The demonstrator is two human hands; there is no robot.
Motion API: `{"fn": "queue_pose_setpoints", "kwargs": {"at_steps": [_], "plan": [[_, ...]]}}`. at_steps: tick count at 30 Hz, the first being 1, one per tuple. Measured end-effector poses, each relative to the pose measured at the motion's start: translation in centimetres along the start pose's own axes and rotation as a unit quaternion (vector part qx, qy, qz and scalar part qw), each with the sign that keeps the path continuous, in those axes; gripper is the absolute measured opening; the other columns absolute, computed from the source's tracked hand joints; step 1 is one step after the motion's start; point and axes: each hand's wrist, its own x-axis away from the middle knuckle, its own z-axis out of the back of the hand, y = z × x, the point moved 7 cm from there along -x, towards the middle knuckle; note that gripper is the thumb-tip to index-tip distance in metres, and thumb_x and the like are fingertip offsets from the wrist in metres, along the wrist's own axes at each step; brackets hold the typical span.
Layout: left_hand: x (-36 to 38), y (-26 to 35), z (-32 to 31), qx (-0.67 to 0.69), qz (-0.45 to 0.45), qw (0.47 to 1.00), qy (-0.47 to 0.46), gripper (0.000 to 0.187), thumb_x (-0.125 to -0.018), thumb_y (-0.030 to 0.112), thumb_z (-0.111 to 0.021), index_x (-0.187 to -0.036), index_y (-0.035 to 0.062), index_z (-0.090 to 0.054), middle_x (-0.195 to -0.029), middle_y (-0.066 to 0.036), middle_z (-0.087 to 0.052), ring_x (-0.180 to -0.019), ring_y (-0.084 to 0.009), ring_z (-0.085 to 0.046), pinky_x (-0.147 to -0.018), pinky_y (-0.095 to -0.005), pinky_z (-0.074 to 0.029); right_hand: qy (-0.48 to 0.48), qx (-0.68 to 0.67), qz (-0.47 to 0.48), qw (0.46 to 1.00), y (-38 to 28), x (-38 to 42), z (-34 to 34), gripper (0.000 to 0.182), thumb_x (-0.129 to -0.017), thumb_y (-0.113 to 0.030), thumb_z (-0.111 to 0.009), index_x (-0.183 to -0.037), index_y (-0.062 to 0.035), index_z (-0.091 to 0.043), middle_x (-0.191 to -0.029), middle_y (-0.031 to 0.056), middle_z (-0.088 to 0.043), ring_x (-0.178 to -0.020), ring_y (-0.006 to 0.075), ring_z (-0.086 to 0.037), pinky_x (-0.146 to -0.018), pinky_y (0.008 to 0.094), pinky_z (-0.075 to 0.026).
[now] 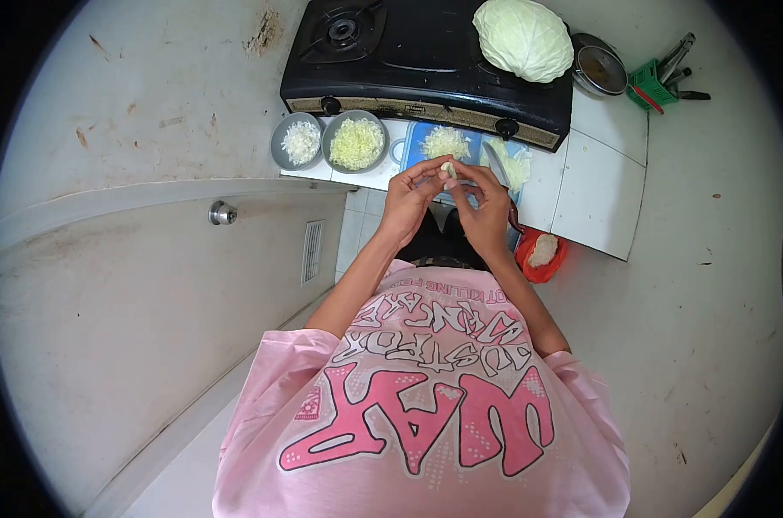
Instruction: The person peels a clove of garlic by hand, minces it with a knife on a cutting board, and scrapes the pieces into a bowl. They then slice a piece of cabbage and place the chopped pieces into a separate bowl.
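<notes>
My left hand [411, 200] and my right hand [484, 207] meet above the near edge of the blue cutting board [415, 138]. Between their fingertips is a small pale piece of food [449, 169], pinched from both sides. Chopped pale vegetable [446, 142] lies on the board just beyond my fingers. To its right are pale green leaf pieces [517, 166], with a knife [495, 162] lying beside them, its dark handle partly behind my right hand. Two grey bowls stand left of the board, one with white chopped pieces [301, 142], the other with light green ones [357, 144].
A black two-burner stove [426, 86] stands behind the board, with a cabbage [522, 39] on its right side. Farther right are a metal pot [600, 67] and a green basket [648, 85] of utensils. A red bag [541, 269] sits below the counter edge [594, 220].
</notes>
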Motion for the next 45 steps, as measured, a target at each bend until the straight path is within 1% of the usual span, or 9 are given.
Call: {"fn": "queue_pose_setpoints", "kwargs": {"at_steps": [8,10,16,19,32,35,40,44,45], "plan": [[-0.5,0.6,0.5,0.018,0.043,0.999,0.025,0.032,-0.096,0.005,-0.07,-0.127,-0.0034,-0.067,-0.112,-0.009,-0.072,-0.096,-0.0101,-0.067,-0.085,-0.0219,-0.053,-0.016,0.047,0.043,0.998,0.1,-0.3,-0.6,0.037,-0.089,-0.003,-0.075,-0.125,-0.0038,-0.071,-0.108,0.0138,-0.067,-0.093,0.0219,-0.071,-0.079,0.0307,-0.06],[-0.7,0.8,0.3,0.021,0.042,0.999,0.028,0.03,-0.096,0.007,-0.072,-0.123,-0.0036,-0.068,-0.11,-0.009,-0.073,-0.095,-0.0101,-0.067,-0.086,-0.0224,-0.054,-0.027,0.076,0.038,0.996,0.2,-0.3,-0.5,0.036,-0.09,-0.002,-0.075,-0.125,-0.0011,-0.07,-0.11,0.0134,-0.067,-0.096,0.019,-0.07,-0.082,0.0298,-0.06],[-1.2,2.3,0.3,-0.251,-0.049,0.967,0.017,0.023,-0.094,0.012,-0.075,-0.113,-0.0009,-0.074,-0.1,-0.006,-0.075,-0.097,-0.0111,-0.067,-0.09,-0.0272,-0.051,-0.029,0.092,0.019,0.995,0.9,-0.3,-0.1,0.031,-0.091,-0.002,-0.074,-0.122,0.0008,-0.071,-0.104,0.0129,-0.071,-0.094,0.0184,-0.073,-0.083,0.0297,-0.06],[-1.3,2.3,0.1,-0.27,-0.063,0.961,0.003,0.026,-0.094,0.016,-0.075,-0.115,0.0004,-0.073,-0.106,-0.006,-0.074,-0.099,-0.0109,-0.067,-0.096,-0.0289,-0.049,-0.023,0.046,-0.01,0.999,1.4,-0.5,0.1,0.027,-0.091,-0.002,-0.074,-0.118,0.0024,-0.071,-0.103,0.013,-0.073,-0.094,0.0175,-0.073,-0.084,0.0291,-0.059],[-1.6,1.3,0.5,-0.229,-0.081,0.969,0.041,0.024,-0.094,0.01,-0.074,-0.113,-0.0044,-0.072,-0.103,-0.009,-0.074,-0.097,-0.0109,-0.066,-0.089,-0.0256,-0.052,-0.027,-0.01,-0.08,0.996,2.6,-1.2,-0.1,0.018,-0.088,0.002,-0.076,-0.104,0.0042,-0.067,-0.1,0.0105,-0.074,-0.092,0.0123,-0.071,-0.084,0.0266,-0.056],[-2.1,0.8,1.0,-0.222,-0.093,0.969,0.052,0.022,-0.096,0.009,-0.072,-0.113,-0.0049,-0.071,-0.102,-0.009,-0.074,-0.095,-0.011,-0.066,-0.088,-0.0262,-0.053,-0.021,-0.001,-0.095,0.995,3.6,-1.6,-0.1,0.023,-0.086,-0.002,-0.079,-0.105,0.0031,-0.066,-0.099,0.0108,-0.073,-0.089,0.0139,-0.071,-0.082,0.0279,-0.057],[-4.5,-0.6,4.4,-0.175,-0.107,0.975,0.083,0.018,-0.098,0.005,-0.068,-0.112,-0.0052,-0.069,-0.102,-0.008,-0.073,-0.09,-0.0117,-0.067,-0.082,-0.0257,-0.054,-0.027,0.133,-0.063,0.989,7.1,-2.6,2.8,0.038,-0.083,-0.013,-0.083,-0.111,0.002,-0.063,-0.097,0.0141,-0.072,-0.084,0.0212,-0.071,-0.076,0.0329,-0.057],[-6.5,-2.3,8.7,-0.384,-0.087,0.916,0.083,0.017,-0.098,0.009,-0.067,-0.111,-0.0029,-0.07,-0.093,-0.006,-0.073,-0.087,-0.0104,-0.066,-0.081,-0.0262,-0.053,0.027,0.184,-0.152,0.971,12.6,-1.4,8.1,0.037,-0.085,-0.016,-0.08,-0.112,0.0017,-0.062,-0.1,0.0169,-0.07,-0.09,0.0272,-0.07,-0.078,0.0395,-0.056],[-6.7,-2.5,8.9,-0.454,-0.119,0.881,0.06,0.016,-0.096,0.009,-0.069,-0.108,-0.0022,-0.071,-0.088,-0.005,-0.073,-0.082,-0.01,-0.065,-0.077,-0.026,-0.052,0.027,0.238,-0.13,0.962,13.6,-0.9,9.1,0.037,-0.085,-0.017,-0.079,-0.113,0.0013,-0.062,-0.101,0.0173,-0.069,-0.093,0.0292,-0.069,-0.08,0.0418,-0.056]]}}
